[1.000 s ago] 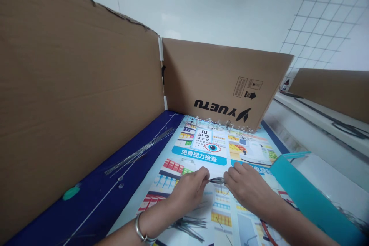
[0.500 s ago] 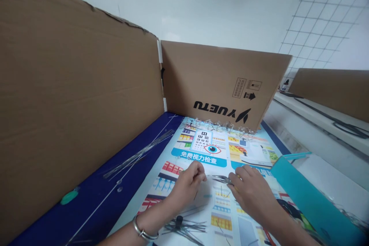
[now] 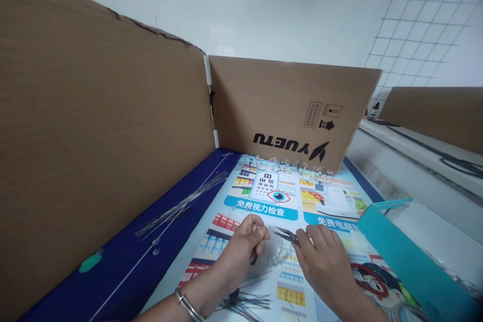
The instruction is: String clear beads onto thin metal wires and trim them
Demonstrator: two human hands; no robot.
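Observation:
My right hand (image 3: 326, 261) grips needle-nose pliers (image 3: 287, 235), whose pointed jaws reach left to just short of my left fingers. My left hand (image 3: 247, 244) is closed in a pinch; what it holds is too small to make out. A faint, clear, looped thing (image 3: 278, 251) shows between the two hands, and whether it hangs from my fingers cannot be told. Below my left wrist lies a bundle of thin metal wires (image 3: 252, 302) with a black tie, partly hidden by the forearm.
More straight wires (image 3: 184, 205) lie on the blue strip at left, beside a green blob (image 3: 90, 262). Small clear wire pieces (image 3: 290, 165) line the foot of the back cardboard panel (image 3: 290, 105). A tall cardboard panel (image 3: 94, 126) stands left, a turquoise box (image 3: 407, 256) right.
The pliers have drawn slightly away from my left fingers and tilted, tips upward. My right hand has moved a little down. The clear looped thing now shows between the hands.

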